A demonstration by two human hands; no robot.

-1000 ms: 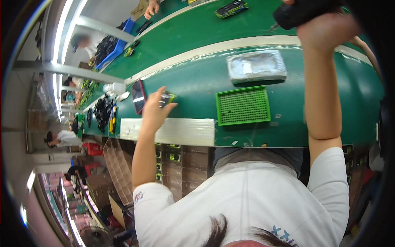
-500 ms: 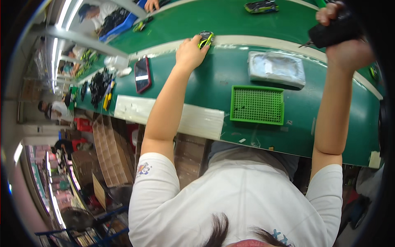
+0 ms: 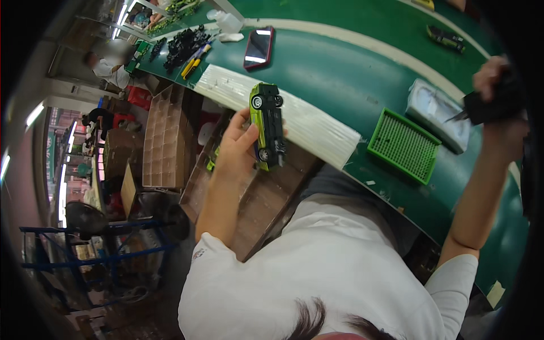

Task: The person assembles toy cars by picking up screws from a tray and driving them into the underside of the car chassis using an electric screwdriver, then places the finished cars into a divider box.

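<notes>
My left hand is closed around a lime-green and black toy car. The car is held on end, with its wheels and black underside turned toward the right. It hangs in front of the white strip at the bench edge, over the cardboard box below. At the far right my right hand grips a black, blocky tool with a thin pointed tip that points left, above the wrapped white block. Shadow at the picture's rim hides part of that hand and tool.
On the green bench lie a green perforated basket, a plastic-wrapped white block, a phone, yellow-handled tools and a heap of black parts. Another toy car lies beyond the pale divider. Below left stand divided cardboard boxes.
My left hand has lifted the toy car off the bench's far side and drawn it back toward me, underside now showing. The right hand still holds the black tool. The view has swung left.
</notes>
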